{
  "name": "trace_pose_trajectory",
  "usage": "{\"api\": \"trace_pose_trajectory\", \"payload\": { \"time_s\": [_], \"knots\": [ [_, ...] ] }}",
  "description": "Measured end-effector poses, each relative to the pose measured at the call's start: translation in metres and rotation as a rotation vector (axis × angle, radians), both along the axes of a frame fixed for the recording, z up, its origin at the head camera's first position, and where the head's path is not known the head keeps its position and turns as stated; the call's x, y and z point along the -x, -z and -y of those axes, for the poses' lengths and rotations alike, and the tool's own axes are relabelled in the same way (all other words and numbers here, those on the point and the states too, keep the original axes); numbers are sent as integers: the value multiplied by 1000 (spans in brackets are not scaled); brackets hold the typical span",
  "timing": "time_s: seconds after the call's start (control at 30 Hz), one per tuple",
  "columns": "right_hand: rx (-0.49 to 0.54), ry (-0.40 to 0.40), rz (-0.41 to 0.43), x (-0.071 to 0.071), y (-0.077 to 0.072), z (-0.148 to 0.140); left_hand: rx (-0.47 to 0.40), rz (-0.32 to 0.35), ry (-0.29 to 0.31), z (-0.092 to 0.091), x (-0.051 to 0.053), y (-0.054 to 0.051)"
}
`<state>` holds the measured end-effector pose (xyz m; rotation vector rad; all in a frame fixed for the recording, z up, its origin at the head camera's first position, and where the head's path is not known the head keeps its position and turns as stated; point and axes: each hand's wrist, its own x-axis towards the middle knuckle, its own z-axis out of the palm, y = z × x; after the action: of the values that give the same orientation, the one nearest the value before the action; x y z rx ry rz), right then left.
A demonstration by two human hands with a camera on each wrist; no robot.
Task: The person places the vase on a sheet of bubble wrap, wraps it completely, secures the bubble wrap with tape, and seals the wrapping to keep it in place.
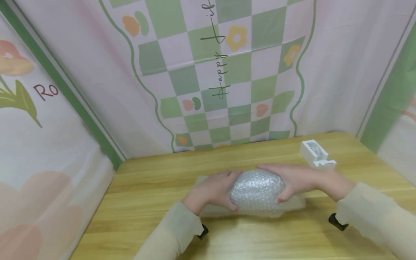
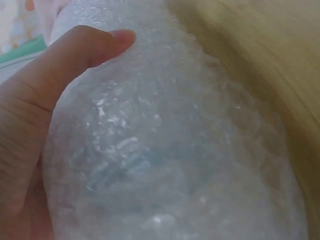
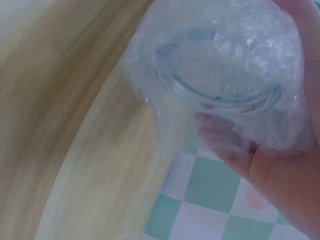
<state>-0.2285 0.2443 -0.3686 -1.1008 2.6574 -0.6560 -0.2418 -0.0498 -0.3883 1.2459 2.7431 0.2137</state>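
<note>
A bundle of clear bubble wrap [image 1: 258, 193] is held just over the wooden table, or on it; I cannot tell which. My left hand [image 1: 217, 189] grips its left side, with the thumb on the near face. Around its right side curls my right hand [image 1: 299, 178], thumb also toward me. Through the wrap, the right wrist view shows a round glass rim [image 3: 220, 102], so a glass vessel lies inside; its full shape is hidden. Loose wrap sticks out past both hands. In the left wrist view the left thumb presses on the wrap [image 2: 150, 130].
A white tape dispenser [image 1: 313, 153] stands on the table [image 1: 156, 216] at the back right, beyond my right hand. Behind the table hangs a green and white checked curtain [image 1: 238, 65], with more fabric on both sides. Black wrist devices [image 1: 338, 221] hang under the sleeves.
</note>
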Motion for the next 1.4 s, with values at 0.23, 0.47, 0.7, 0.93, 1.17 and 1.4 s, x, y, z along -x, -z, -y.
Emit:
{"api": "trace_pose_trajectory", "payload": {
  "time_s": [0.23,0.47,0.7,0.93,1.17,1.4],
  "knots": [
    [-31,-37,-269,-8,-1,5,8,33,-8,2,0,-3],
    [-95,-12,-480,-21,3,10,-23,68,12,3,5,-3],
    [-78,26,-408,-23,5,11,-59,145,21,3,9,-5],
    [-48,-7,-352,-23,5,12,-95,293,31,6,11,-8],
    [-31,-24,-266,-21,4,13,-121,412,24,8,14,-7],
    [-6,-24,-223,-14,5,12,-174,481,7,10,15,-5]
  ]
}}
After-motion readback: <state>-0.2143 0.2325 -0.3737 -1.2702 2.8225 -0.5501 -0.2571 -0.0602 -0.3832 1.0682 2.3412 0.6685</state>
